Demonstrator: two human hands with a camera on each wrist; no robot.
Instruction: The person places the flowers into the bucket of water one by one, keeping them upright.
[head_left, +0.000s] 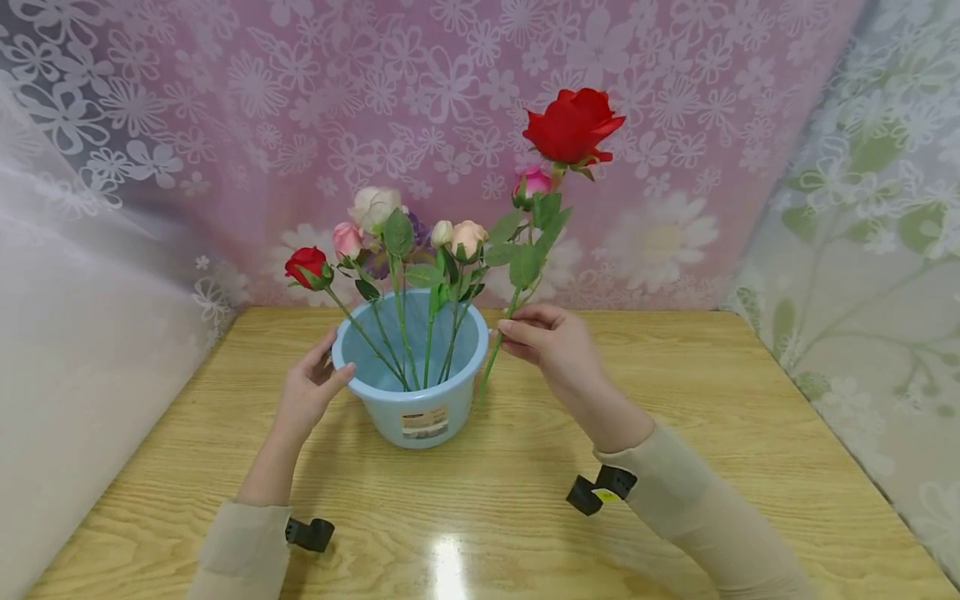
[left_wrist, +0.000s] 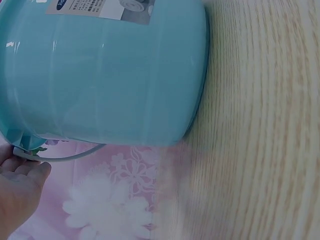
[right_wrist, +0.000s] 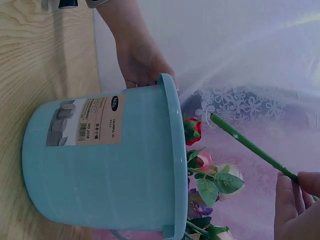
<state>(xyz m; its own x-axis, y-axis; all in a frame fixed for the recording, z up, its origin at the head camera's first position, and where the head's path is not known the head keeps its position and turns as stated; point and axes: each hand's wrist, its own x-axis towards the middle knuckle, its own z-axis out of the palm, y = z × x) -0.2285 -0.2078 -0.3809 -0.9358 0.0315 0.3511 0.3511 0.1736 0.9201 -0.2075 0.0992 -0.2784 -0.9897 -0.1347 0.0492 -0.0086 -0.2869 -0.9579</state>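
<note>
A light blue plastic bucket (head_left: 459, 410) stands upright on the table with several artificial flowers leaning inside it. My left hand (head_left: 306, 390) grips its rim on the left side, thumb over the edge; the left wrist view shows those fingers (left_wrist: 22, 170) by the handle's end. Right of the bucket, my right hand (head_left: 558, 346) pinches the green stem of a large red rose (head_left: 573, 129). A pink bud (head_left: 534, 183) shows just below that bloom. In the right wrist view the stem's cut end (right_wrist: 220, 122) is in the air, above the bucket rim's level.
In the bucket are a small red rose (head_left: 307, 268), a pink rose (head_left: 347, 240), a white bloom (head_left: 375, 208) and a peach rose (head_left: 468, 239). A wooden table (head_left: 420, 517) lies beneath. Flower-patterned curtains (head_left: 450, 100) hang behind and at both sides.
</note>
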